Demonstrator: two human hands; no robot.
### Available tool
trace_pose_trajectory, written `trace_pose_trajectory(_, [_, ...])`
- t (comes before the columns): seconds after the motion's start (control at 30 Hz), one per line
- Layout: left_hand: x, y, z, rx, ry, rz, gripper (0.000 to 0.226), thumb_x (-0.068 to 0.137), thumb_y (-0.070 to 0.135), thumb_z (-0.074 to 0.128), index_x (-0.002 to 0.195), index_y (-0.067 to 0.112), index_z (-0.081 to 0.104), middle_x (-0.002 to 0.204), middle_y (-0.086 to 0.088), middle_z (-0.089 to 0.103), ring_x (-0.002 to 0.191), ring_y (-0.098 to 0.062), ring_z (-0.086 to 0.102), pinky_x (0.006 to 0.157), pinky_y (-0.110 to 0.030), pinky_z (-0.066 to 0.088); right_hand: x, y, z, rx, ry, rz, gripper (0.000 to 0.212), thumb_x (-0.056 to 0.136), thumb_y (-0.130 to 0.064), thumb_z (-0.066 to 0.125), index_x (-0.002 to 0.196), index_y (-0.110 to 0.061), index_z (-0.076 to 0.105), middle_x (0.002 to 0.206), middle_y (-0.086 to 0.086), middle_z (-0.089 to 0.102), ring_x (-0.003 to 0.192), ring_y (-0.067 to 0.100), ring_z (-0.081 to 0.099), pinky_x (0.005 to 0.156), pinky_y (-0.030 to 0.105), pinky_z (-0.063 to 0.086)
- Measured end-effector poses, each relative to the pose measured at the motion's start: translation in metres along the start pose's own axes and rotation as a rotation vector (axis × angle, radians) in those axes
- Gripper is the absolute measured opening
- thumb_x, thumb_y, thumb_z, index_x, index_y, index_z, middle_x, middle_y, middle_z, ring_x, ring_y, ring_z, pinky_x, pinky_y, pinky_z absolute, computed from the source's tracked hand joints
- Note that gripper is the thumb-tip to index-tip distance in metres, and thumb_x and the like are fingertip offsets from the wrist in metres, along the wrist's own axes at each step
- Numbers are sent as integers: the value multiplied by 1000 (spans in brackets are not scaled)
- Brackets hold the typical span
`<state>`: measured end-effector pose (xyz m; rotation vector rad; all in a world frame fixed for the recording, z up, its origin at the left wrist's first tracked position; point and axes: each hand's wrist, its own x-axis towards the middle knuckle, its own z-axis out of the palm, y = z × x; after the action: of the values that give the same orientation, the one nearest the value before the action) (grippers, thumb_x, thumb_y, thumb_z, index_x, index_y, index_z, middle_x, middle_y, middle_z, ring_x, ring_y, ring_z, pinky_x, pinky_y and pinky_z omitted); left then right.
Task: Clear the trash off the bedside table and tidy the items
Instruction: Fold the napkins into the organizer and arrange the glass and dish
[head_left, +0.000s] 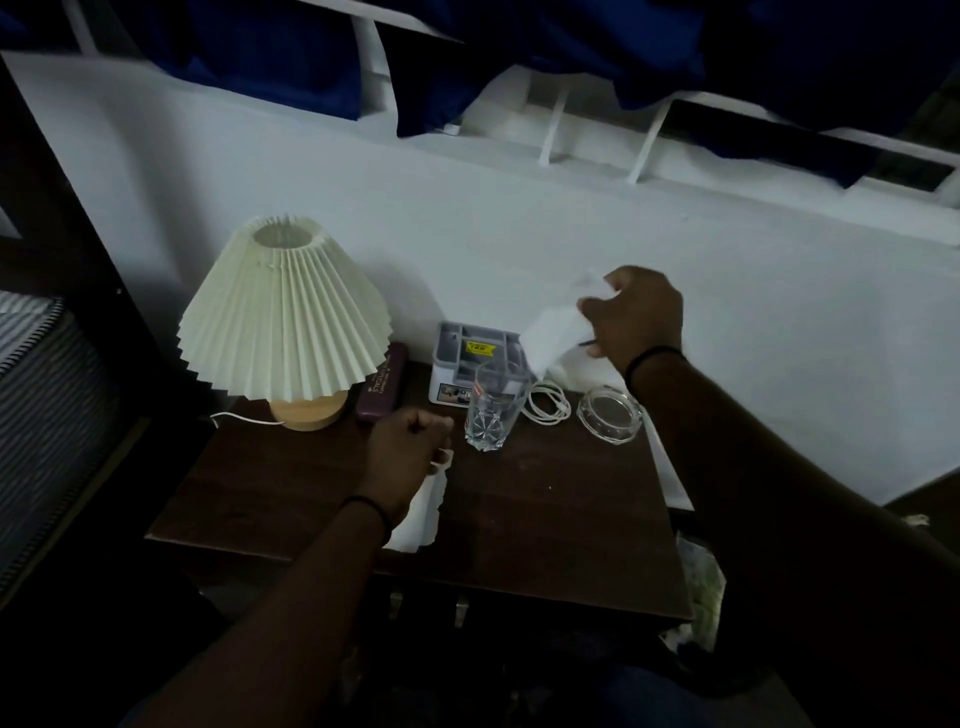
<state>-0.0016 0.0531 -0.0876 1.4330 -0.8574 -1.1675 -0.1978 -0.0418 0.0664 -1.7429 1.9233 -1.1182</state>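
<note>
Dimly lit, a dark wooden desk (545, 519) is sitting against a white wall, seen from above. A person's right hand (636, 317) is hovering over the back right part of the desk, its fingers (592, 312) curling round and pinching a crumpled white tissue (550, 338) that is hanging down to their left. Just below those fingers a coiled white cable (545, 405) and a clear glass ashtray (610, 415) are lying on the desk. The left hand (405, 457) is resting nearer the front, its fingers (421, 423) curled together and gripping a torn white paper (423, 506) that is trailing back under the wrist. Just right of these fingers a clear drinking glass (493, 405) is standing upright. Beyond the glass a grey organiser box (475, 358) is standing. Left of the left fingers a purple case (382, 384) is lying beside a lamp (285, 322) with a pleated cream shade and wooden base.
</note>
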Motion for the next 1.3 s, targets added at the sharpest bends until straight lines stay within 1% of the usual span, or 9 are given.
trace_pose_trajectory(0.13, [14,0,2,-84,77,-38,11,93,10,62,84,7,67,74,-11,66,64,-21,62,56,-28,49,29,3,25,-80,-6,27,30,79,-17,66,108,-10,69,107,12,72,92,38,71,82,49,59])
trace_pose_trajectory(0.23, [21,-1,2,-84,99,-43,10,94,9,60,89,4,68,75,-11,66,63,-21,62,57,-29,50,40,9,48,-98,-33,69,37,81,-15,64,118,-12,66,117,12,69,96,38,70,84,48,59])
trace_pose_trajectory(0.37, [29,-7,2,-71,130,-61,12,94,12,60,93,4,69,79,-12,68,65,-19,64,60,-30,51,45,15,73,-156,-19,70,34,81,-13,59,114,-12,67,113,12,71,97,36,71,85,44,59])
trace_pose_trajectory(0.47, [33,-11,2,-75,154,-81,11,95,12,60,89,8,68,78,-10,68,64,-17,63,60,-30,51,48,17,83,-235,8,46,25,82,-12,57,104,-11,68,107,12,72,101,33,68,85,35,57])
trace_pose_trajectory(0.53, [34,-12,3,-77,156,-77,12,94,11,60,85,11,67,77,-9,67,63,-17,62,60,-30,51,49,19,87,-279,-2,46,21,82,-10,54,99,-10,67,104,12,71,99,33,68,83,35,56])
trace_pose_trajectory(0.83, [33,-11,3,-57,174,-70,15,94,11,59,82,15,66,76,-8,67,64,-18,62,60,-32,52,45,23,81,-344,51,42,22,83,-12,55,103,-9,64,110,14,69,105,35,65,85,36,52])
trace_pose_trajectory(1.07, [33,-10,1,-36,191,-70,16,94,11,59,81,16,66,76,-7,66,64,-17,63,59,-31,52,41,21,77,-387,52,10,19,84,-11,55,102,-8,61,110,14,68,104,35,64,77,33,48])
trace_pose_trajectory(1.2, [35,-10,0,-38,200,-66,15,95,12,59,81,16,66,74,-6,66,62,-15,62,59,-30,52,41,19,78,-396,49,-12,22,85,-12,54,106,-8,61,112,14,68,106,35,64,83,36,51])
trace_pose_trajectory(1.3, [35,-11,0,-31,195,-66,16,95,13,59,81,18,65,75,-5,66,63,-14,62,59,-29,53,41,18,84,-381,21,-8,23,84,-12,56,106,-8,62,113,14,67,107,36,63,82,34,50])
